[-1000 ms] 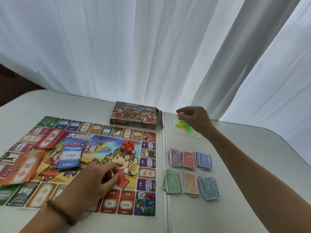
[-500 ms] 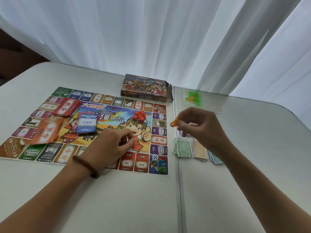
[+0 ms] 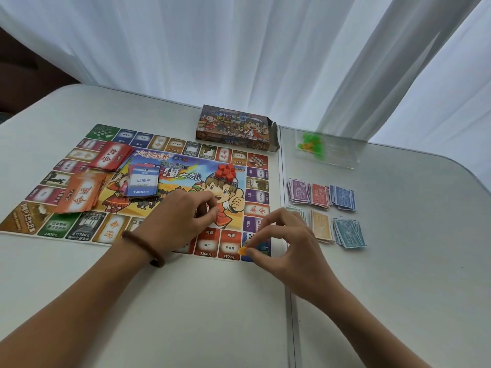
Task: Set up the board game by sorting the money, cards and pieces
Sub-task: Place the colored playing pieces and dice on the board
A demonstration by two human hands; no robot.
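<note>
The colourful game board (image 3: 79, 229) lies flat on the white table. My right hand (image 3: 285, 244) pinches a small orange piece (image 3: 242, 251) just over the board's near right corner square, beside a die (image 3: 249, 236). My left hand (image 3: 183, 217) rests curled on the board's lower middle, fingers closed on something small I cannot make out. On the board sit a red card stack (image 3: 111, 156), an orange card stack (image 3: 81, 195), a blue deed stack (image 3: 143, 181) and a heap of red houses (image 3: 225, 171). Sorted money piles (image 3: 321, 195) lie right of the board.
The game box (image 3: 236, 128) lies behind the board. A clear plastic bag (image 3: 329, 152) with green and yellow pieces (image 3: 312, 144) sits at the back right. White curtains hang behind the table. A seam (image 3: 291, 301) splits the tabletop.
My right hand came back from the plastic bag carrying the orange piece, moving down and left to the board's near right corner. My left hand stayed on the board. The camera tilted downward.
</note>
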